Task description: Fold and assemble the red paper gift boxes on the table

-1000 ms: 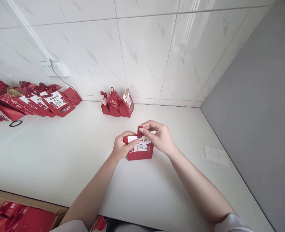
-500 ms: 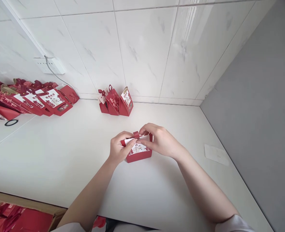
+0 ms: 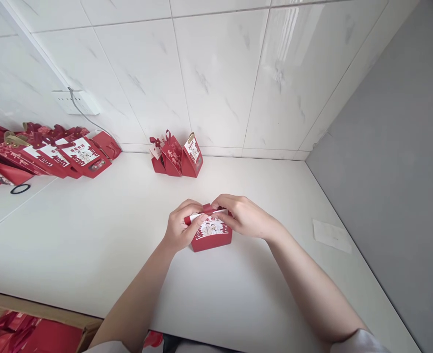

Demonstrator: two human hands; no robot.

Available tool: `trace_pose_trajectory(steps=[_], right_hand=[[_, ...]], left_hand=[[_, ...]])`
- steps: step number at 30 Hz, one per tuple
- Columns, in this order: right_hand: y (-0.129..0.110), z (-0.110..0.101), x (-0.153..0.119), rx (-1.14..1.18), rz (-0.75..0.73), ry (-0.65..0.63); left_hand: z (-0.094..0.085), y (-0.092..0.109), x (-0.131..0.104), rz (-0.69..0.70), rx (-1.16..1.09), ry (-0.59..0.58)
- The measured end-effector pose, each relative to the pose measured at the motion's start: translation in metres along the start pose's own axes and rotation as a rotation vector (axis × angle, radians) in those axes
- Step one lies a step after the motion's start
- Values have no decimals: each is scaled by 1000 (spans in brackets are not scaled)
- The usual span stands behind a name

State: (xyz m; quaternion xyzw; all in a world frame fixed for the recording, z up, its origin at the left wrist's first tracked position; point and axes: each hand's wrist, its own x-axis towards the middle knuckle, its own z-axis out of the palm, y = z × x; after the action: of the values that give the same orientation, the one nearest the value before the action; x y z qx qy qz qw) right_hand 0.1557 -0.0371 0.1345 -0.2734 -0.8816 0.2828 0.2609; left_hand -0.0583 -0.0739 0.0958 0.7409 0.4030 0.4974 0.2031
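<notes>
A small red-and-white gift box (image 3: 212, 240) with a printed couple on its front stands upright on the white table in front of me. My left hand (image 3: 183, 225) pinches the top left of the box, thumb on the front and fingers behind. At the top right, my right hand (image 3: 241, 214) grips the upper edge, with its thumb across the front. Between my fingertips a red ribbon (image 3: 208, 209) sticks up from the box's top. The back of the box and most of my fingertips are hidden.
Three finished-looking red boxes (image 3: 176, 156) stand by the tiled wall. Several red gift boxes (image 3: 82, 154) lean in a row at the left, near a black ring (image 3: 20, 189). A cardboard carton (image 3: 87, 321) with red packages sits at lower left. A grey partition (image 3: 393, 162) rises on the right.
My right fingers have come down closer to the box top, and its upper edges sit closer together. The ribbon sits slightly lower. Both hands stay on the box.
</notes>
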Motion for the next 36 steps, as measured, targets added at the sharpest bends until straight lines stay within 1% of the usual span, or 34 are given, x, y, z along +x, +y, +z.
trace_pose_trajectory(steps=[4, 7, 11, 15, 20, 24, 29, 32, 34, 36], right_hand=[[6, 1, 0, -3, -57, -24], [5, 1, 0, -1, -46, -49], [1, -2, -1, 11, -16, -69], [0, -3, -1, 50, 6, -82], [2, 0, 0, 65, 31, -49], [3, 2, 1, 65, 23, -14], [2, 1, 2, 26, 3, -13], [1, 3, 3, 27, -10, 12], [0, 5, 3, 40, 4, 24], [1, 8, 4, 51, 34, 29]], left_hand=[[-5, -2, 2, -43, -46, -72], [-6, -6, 2, -51, -64, -93], [-4, -11, 0, -30, -55, -58], [-2, -12, -2, 34, -31, -1], [-1, -12, -1, 79, -3, 25], [-1, -13, -2, 52, -36, -1], [1, -12, -4, 19, 27, 50], [2, -10, -5, 0, 38, 43], [3, -11, -6, -23, 40, 39], [5, -13, -8, -57, 51, 61]])
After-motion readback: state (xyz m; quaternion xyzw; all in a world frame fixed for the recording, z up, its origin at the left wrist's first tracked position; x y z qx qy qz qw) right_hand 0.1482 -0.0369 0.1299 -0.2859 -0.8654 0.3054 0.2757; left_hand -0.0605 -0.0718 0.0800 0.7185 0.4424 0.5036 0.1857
